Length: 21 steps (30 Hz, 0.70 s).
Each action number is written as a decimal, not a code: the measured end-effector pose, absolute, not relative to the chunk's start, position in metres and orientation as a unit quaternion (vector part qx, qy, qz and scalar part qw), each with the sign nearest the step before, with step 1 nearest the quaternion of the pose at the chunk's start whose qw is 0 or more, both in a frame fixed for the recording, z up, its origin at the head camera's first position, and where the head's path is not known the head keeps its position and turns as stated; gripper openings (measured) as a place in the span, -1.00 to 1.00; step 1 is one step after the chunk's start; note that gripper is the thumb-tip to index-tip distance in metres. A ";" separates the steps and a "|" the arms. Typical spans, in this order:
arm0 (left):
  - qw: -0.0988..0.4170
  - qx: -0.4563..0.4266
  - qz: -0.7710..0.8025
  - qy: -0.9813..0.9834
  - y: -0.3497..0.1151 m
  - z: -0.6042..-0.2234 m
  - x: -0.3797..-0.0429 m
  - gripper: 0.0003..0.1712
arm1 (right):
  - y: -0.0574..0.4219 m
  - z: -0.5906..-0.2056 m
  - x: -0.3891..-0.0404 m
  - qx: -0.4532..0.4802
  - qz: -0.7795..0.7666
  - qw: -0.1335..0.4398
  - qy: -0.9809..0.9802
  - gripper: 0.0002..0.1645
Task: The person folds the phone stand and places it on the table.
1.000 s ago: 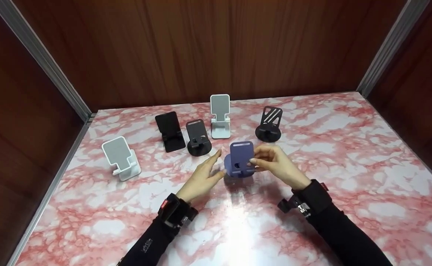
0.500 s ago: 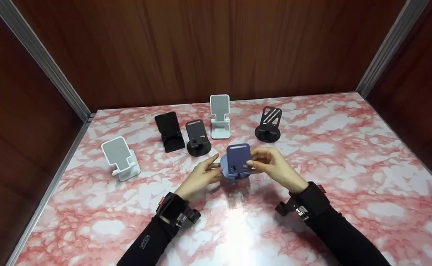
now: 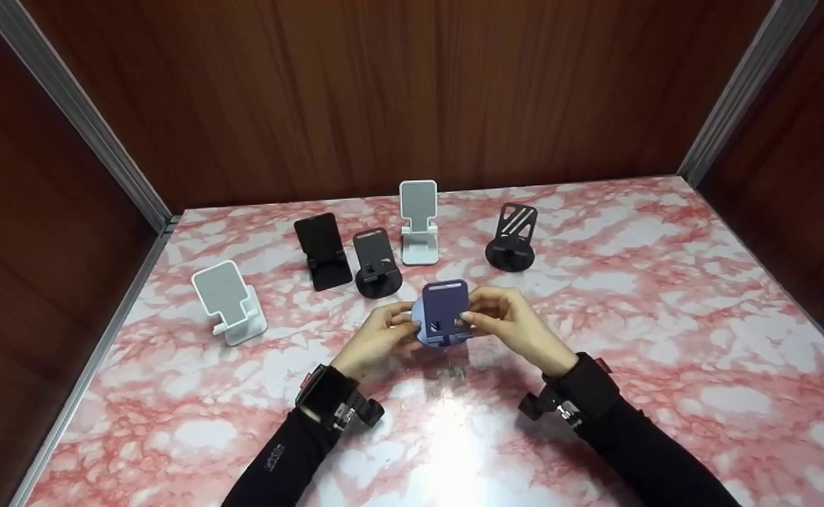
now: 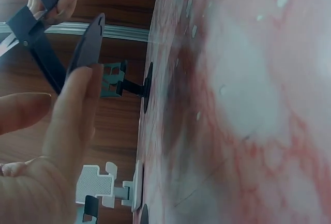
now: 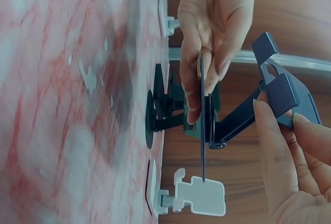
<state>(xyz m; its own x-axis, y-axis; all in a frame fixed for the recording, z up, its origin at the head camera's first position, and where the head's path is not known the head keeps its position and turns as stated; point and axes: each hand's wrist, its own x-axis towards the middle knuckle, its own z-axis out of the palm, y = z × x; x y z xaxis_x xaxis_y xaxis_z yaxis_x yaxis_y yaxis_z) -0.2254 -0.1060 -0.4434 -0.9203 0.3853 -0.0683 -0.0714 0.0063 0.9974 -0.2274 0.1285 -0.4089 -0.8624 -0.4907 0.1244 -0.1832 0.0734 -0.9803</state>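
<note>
A purple-blue phone stand (image 3: 446,306) is held up between both hands, above the marbled table. At its left, my left hand (image 3: 373,341) pinches the edge of the round base; in the right wrist view the thin base disc (image 5: 202,131) is edge-on between thumb and fingers, apart from the tabletop. My right hand (image 3: 517,327) pinches the right side of the phone plate, thumb in front. The right wrist view shows its fingertips beside the plate's front lips (image 5: 282,95). A hinged arm (image 5: 235,120) joins plate and base. The left wrist view shows the disc's edge above the fingers.
Behind stand a black phone stand (image 3: 322,243), a dark grey one (image 3: 375,253), a white-and-grey one (image 3: 419,208) and a slotted black one (image 3: 510,257). Another white-and-grey stand (image 3: 222,289) is at the left. Brown wood-grain panels (image 3: 356,98) wall the table's back and sides.
The purple-blue stand has shifted left and slightly nearer with my right hand. My left hand has gone from straight fingers beside the base to pinching its edge. The other stands stay put.
</note>
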 end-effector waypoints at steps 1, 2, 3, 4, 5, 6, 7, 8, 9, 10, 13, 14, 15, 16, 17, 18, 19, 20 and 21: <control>0.163 0.110 0.698 0.689 -0.106 -0.443 -0.225 -0.54 | 0.128 -0.409 -0.227 -0.234 -0.639 0.119 0.724 -0.73; 0.161 0.108 0.700 0.687 -0.106 -0.443 -0.225 -0.54 | 0.128 -0.409 -0.226 -0.234 -0.638 0.117 0.724 -0.73; 0.158 0.107 0.703 0.685 -0.106 -0.443 -0.225 -0.55 | 0.127 -0.408 -0.226 -0.232 -0.639 0.115 0.724 -0.73; 0.157 0.105 0.704 0.684 -0.105 -0.443 -0.225 -0.55 | 0.127 -0.408 -0.226 -0.232 -0.639 0.113 0.725 -0.73; 0.155 0.103 0.706 0.683 -0.105 -0.442 -0.225 -0.55 | 0.127 -0.408 -0.225 -0.230 -0.639 0.111 0.725 -0.73; 0.154 0.103 0.706 0.683 -0.105 -0.442 -0.225 -0.56 | 0.127 -0.408 -0.225 -0.230 -0.639 0.108 0.726 -0.73; 0.154 0.102 0.706 0.683 -0.105 -0.442 -0.225 -0.56 | 0.127 -0.408 -0.225 -0.229 -0.639 0.106 0.727 -0.72; 0.154 0.102 0.706 0.684 -0.105 -0.442 -0.225 -0.56 | 0.126 -0.407 -0.224 -0.228 -0.638 0.103 0.728 -0.72; 0.153 0.102 0.705 0.684 -0.105 -0.442 -0.224 -0.56 | 0.126 -0.407 -0.224 -0.226 -0.639 0.101 0.728 -0.72; 0.154 0.102 0.705 0.685 -0.105 -0.442 -0.225 -0.56 | 0.126 -0.407 -0.224 -0.226 -0.639 0.100 0.728 -0.72; 0.154 0.099 0.705 0.685 -0.105 -0.443 -0.225 -0.57 | 0.126 -0.408 -0.225 -0.225 -0.641 0.095 0.728 -0.73; 0.154 0.099 0.707 0.683 -0.105 -0.443 -0.225 -0.58 | 0.125 -0.409 -0.225 -0.225 -0.642 0.093 0.727 -0.73; 0.154 0.098 0.708 0.682 -0.105 -0.444 -0.225 -0.58 | 0.125 -0.409 -0.225 -0.225 -0.644 0.092 0.726 -0.73; 0.154 0.098 0.708 0.682 -0.104 -0.444 -0.225 -0.58 | 0.125 -0.409 -0.225 -0.225 -0.644 0.090 0.726 -0.73; 0.154 0.096 0.708 0.682 -0.104 -0.444 -0.225 -0.58 | 0.125 -0.409 -0.225 -0.225 -0.644 0.087 0.726 -0.73; 0.153 0.095 0.708 0.683 -0.104 -0.444 -0.225 -0.58 | 0.125 -0.409 -0.226 -0.225 -0.644 0.086 0.726 -0.73; 0.152 0.095 0.706 0.685 -0.104 -0.445 -0.225 -0.58 | 0.125 -0.409 -0.226 -0.225 -0.644 0.086 0.726 -0.72; 0.151 0.095 0.705 0.686 -0.104 -0.445 -0.225 -0.58 | 0.125 -0.409 -0.226 -0.226 -0.644 0.086 0.726 -0.72; 0.149 0.095 0.704 0.688 -0.103 -0.444 -0.224 -0.57 | 0.125 -0.409 -0.226 -0.226 -0.644 0.086 0.726 -0.72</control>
<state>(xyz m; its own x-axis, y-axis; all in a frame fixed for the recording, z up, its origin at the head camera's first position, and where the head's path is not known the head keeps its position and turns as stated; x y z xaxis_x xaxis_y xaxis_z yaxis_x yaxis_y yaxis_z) -0.2243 -0.1034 -0.4444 -0.9377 0.3400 -0.0719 -0.0793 -0.0081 0.9968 -0.2256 0.1253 -0.4094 -0.8829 -0.4393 0.1658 -0.2174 0.0696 -0.9736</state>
